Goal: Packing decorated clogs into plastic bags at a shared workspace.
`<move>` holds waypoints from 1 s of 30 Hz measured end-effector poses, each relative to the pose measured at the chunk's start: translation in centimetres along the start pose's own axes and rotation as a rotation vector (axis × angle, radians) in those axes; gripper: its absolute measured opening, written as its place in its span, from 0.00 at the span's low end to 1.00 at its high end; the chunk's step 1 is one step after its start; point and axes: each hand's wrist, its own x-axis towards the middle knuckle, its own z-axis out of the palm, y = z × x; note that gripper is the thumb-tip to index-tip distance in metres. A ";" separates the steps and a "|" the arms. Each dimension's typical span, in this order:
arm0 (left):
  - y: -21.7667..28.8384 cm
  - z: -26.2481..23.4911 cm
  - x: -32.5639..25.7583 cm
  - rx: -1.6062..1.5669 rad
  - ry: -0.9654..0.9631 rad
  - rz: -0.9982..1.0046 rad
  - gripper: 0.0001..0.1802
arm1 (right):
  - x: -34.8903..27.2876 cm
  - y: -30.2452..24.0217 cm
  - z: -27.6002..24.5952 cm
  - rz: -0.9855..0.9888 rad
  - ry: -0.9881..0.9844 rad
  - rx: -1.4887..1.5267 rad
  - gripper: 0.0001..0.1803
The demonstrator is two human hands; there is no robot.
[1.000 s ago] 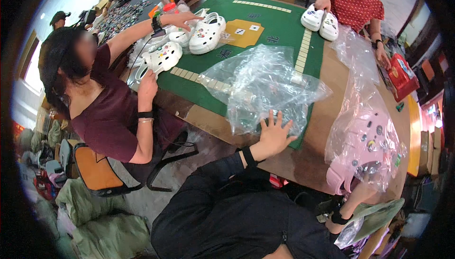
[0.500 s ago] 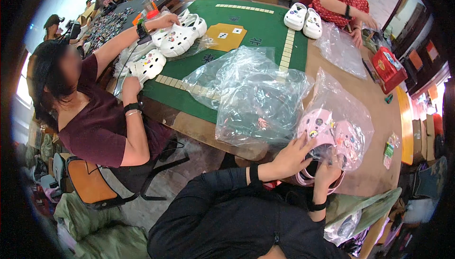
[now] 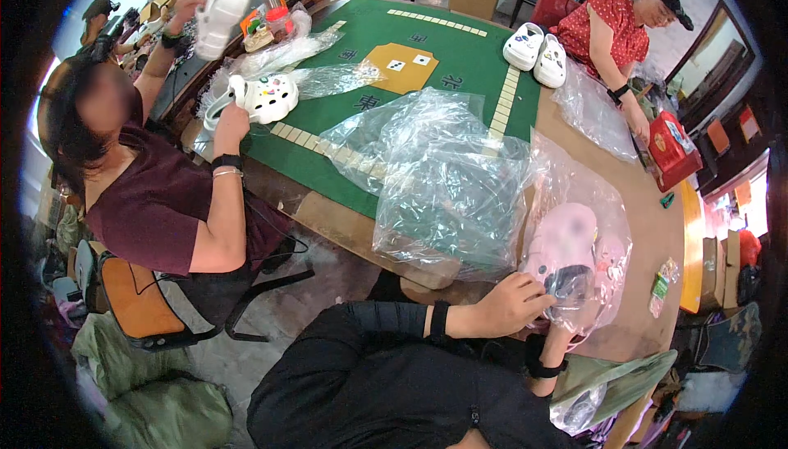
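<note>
A pair of pink clogs sits inside a clear plastic bag [image 3: 620,203] at the table's near right. The left clog [image 3: 561,235] shows its top and dark heel opening; the other clog [image 3: 611,272] is partly behind it. My left hand [image 3: 519,303] is closed on the bag's edge beside the clog's heel, its fingertips pinched together. My right hand [image 3: 579,315] reaches into the bag's mouth at the heel end, around the clogs; plastic and the clog hide most of its fingers. More clear plastic bags [image 3: 451,194] lie in a loose heap left of the clogs.
A co-worker at left holds a white clog [image 3: 226,10] up and touches another white clog [image 3: 271,98] on the table. White clogs [image 3: 524,47] stand at the far side near a co-worker in red. A red box [image 3: 673,149] and a small green packet [image 3: 660,291] lie at right.
The pink clogs are further inside the bag, and my right hand has gone in with them. My left hand has moved from the clog onto the bag's edge. The left co-worker has lifted a white clog.
</note>
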 end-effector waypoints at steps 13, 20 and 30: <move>-3.2 -0.9 -2.5 0.206 -0.269 -0.273 0.19 | -0.8 3.0 -5.9 -0.223 -0.394 0.050 0.35; -2.5 0.0 -1.7 0.032 -0.207 -0.686 0.12 | -3.2 3.6 -5.2 -0.032 -0.157 0.110 0.50; -5.1 0.1 -2.3 -0.178 0.164 -0.801 0.12 | -5.1 2.6 -5.8 0.488 -0.544 0.984 0.41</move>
